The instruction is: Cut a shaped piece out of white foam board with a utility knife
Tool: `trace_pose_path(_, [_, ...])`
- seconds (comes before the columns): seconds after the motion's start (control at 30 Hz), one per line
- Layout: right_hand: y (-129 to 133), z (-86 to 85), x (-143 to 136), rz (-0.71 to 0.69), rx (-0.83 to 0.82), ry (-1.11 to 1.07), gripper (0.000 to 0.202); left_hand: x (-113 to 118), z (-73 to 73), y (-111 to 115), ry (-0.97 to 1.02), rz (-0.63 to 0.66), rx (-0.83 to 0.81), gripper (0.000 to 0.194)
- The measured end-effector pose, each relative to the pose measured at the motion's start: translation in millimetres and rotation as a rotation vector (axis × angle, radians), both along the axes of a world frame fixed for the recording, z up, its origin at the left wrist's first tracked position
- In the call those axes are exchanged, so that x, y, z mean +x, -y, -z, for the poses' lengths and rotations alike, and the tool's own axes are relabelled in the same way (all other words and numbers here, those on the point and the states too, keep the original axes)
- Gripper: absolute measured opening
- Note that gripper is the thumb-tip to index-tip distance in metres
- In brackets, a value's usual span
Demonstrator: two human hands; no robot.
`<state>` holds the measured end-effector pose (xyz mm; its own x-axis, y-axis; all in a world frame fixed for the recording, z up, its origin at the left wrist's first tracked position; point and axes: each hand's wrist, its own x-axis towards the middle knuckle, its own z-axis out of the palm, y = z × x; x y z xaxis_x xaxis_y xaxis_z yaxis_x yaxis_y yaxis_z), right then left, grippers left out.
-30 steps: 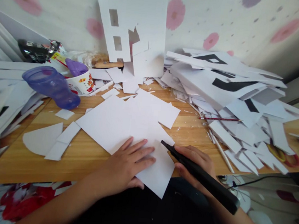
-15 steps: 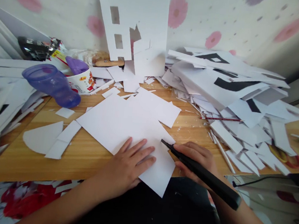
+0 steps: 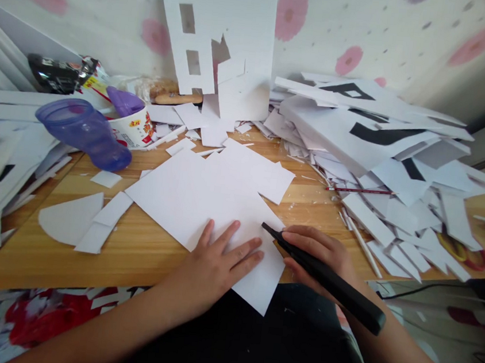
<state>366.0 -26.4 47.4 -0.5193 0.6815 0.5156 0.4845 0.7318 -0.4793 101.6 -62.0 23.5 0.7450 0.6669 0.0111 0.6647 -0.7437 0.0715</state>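
My left hand lies with its fingers spread over the lower part of a large white board, pressing it near the table's front edge. In my right hand is a black utility knife, its narrow tip over the board's right part, close to the right edge. Whether the tip touches the board I cannot tell. The knife's back end points down toward my right forearm. A notch cuts into the board's right side, and its near corner juts past the table edge over my dark clothing.
White offcuts and a red pencil crowd the right, with scissors partly under scraps. At left stand a purple translucent vase and a paper cup. A cut-out white panel leans on the wall. Rounded scraps lie front left.
My left hand has slid slightly right on the board, nearer the knife tip. The knife has barely moved. The camera view has shifted a little.
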Motion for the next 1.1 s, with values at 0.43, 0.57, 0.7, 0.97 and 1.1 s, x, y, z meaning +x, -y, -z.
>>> trace_pose_path(0.43, [36, 7.9, 32, 0.032, -0.006, 0.050, 0.046, 0, -2.8, 0, 0.023, -0.028, -0.100, 0.069])
trace_pose_path(0.57, [33, 3.0, 26, 0.100, -0.041, -0.081, 0.039, 3, -2.4, 0, 0.042, -0.046, -0.084, 0.067])
trace_pose_path(0.7, [19, 3.7, 9, 0.084, -0.075, -0.097, 0.038, 2, -1.5, 0, 0.045, -0.024, -0.060, 0.064])
trace_pose_path(0.97, [6, 13.2, 3, 0.028, -0.123, -0.051, 0.041, 0, -1.8, 0, 0.061, 0.001, -0.076, 0.064])
trace_pose_path(1.1, [4, 8.2, 5, -0.008, -0.077, -0.009, 0.043, 0, -4.2, 0, 0.057, -0.007, -0.093, 0.064])
